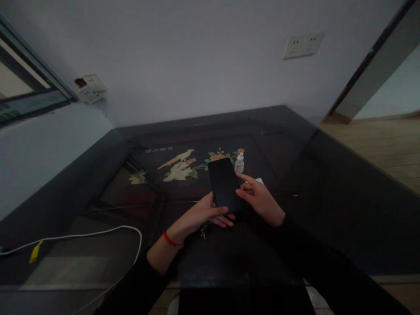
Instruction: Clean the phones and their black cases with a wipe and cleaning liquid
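A black phone (225, 183) with a dark screen is held up over a dark glass-topped table (328, 183). My left hand (201, 216) grips its lower edge from below, fingers curled round it; a red band sits on that wrist. My right hand (259, 197) holds the phone's right side, fingers pinched against the edge. A small white bottle (239, 162) stands on the table just behind the phone. A bit of white paper (260, 180) peeks out behind my right hand.
A bird-and-flower inlay (180, 168) shows under the glass. A white cable (98, 232) with a yellow tag loops across the table's left side. Wall sockets (303, 44) sit above, more sockets (88, 89) by the window at left. Wooden floor (377, 140) lies to the right.
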`<action>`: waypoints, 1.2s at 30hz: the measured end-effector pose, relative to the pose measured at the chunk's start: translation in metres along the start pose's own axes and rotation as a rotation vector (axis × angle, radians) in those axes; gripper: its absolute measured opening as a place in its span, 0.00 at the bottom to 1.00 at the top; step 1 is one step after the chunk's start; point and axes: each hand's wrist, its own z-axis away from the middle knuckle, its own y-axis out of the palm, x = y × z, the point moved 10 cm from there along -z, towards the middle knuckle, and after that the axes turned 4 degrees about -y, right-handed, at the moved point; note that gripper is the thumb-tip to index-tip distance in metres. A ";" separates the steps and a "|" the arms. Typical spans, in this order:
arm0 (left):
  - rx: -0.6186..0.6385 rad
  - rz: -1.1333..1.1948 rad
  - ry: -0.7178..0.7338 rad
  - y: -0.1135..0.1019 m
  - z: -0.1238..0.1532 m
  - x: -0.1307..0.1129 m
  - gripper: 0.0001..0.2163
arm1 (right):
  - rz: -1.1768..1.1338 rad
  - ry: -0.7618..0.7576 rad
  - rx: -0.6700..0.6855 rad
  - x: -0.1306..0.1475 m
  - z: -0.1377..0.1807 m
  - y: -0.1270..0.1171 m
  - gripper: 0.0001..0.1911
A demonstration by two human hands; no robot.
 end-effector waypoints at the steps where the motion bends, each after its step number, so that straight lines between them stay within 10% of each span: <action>1: -0.011 -0.001 0.011 0.000 0.000 -0.001 0.31 | 0.003 0.004 -0.002 -0.001 0.000 0.000 0.33; 8: 0.003 -0.091 0.012 -0.002 0.000 -0.002 0.32 | 0.008 0.047 0.026 -0.006 0.001 0.003 0.33; 15: -0.337 -0.610 0.165 -0.048 -0.003 -0.018 0.35 | 0.142 0.121 0.031 -0.013 0.002 0.003 0.34; 36: -0.434 -1.181 0.014 -0.036 0.006 -0.019 0.49 | 0.506 0.080 0.073 -0.027 -0.003 0.004 0.32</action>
